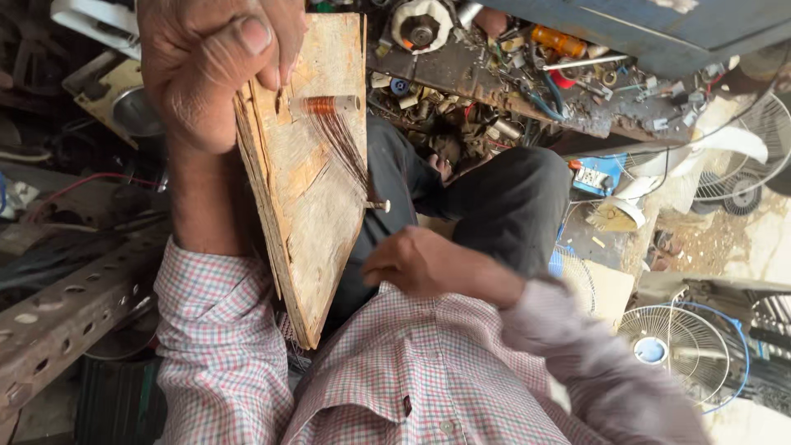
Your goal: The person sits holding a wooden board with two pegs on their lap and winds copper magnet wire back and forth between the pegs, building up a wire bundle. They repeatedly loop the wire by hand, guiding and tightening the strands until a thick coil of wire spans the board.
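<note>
My left hand (216, 64) grips the top edge of a worn wooden board (309, 189), holding it upright in front of my chest. Thin copper wire (338, 136) is wound around a metal peg (329, 105) near the board's top and fans down toward a second peg (378, 205) lower on its edge. My right hand (416, 262) is just below that lower peg, fingers curled and blurred; what it pinches cannot be made out. Both arms wear checked shirt sleeves.
A cluttered workbench (568, 111) with small parts, a screwdriver and a motor winding (421, 26) lies beyond my dark-trousered knees. Fan guards (676, 346) sit on the floor at right. A perforated metal angle bar (58, 317) runs along the lower left.
</note>
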The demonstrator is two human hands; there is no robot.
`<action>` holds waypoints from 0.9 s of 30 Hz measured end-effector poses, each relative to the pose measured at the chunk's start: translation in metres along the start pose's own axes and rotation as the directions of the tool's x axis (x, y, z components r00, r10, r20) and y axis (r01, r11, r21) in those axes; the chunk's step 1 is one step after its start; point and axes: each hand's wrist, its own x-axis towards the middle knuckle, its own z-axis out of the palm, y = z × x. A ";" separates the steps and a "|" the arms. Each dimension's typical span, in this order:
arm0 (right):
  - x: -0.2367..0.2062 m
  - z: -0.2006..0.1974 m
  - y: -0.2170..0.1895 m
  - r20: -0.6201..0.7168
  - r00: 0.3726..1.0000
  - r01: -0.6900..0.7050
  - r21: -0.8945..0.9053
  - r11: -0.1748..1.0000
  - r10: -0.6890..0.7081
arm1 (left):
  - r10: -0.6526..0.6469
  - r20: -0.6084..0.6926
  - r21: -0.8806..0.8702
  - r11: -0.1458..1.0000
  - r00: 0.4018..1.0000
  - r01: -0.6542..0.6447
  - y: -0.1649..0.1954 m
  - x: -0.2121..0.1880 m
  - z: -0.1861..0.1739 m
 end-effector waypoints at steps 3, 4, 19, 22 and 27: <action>0.041 -0.102 -0.075 -0.002 0.954 0.276 -0.391 0.878 -0.300 | -0.014 0.042 0.005 1.000 0.999 0.014 0.002 0.007 0.009; 0.055 -0.131 -0.083 -0.056 0.898 0.342 -0.538 0.771 -0.437 | -0.025 0.055 0.014 1.000 0.998 0.024 0.005 0.010 0.011; -0.037 0.081 0.105 -0.532 0.777 -0.489 -0.171 0.856 0.337 | 0.086 0.043 0.065 0.994 0.995 -0.089 0.000 0.005 -0.010; -0.038 0.064 0.089 -0.333 0.939 -0.197 -0.335 0.922 0.080 | 0.107 0.041 0.083 0.990 0.993 -0.110 -0.001 0.005 -0.009; -0.034 0.036 0.094 0.070 0.998 0.043 -0.658 0.752 0.004 | 0.083 0.050 0.096 0.992 0.995 -0.088 0.006 0.003 -0.008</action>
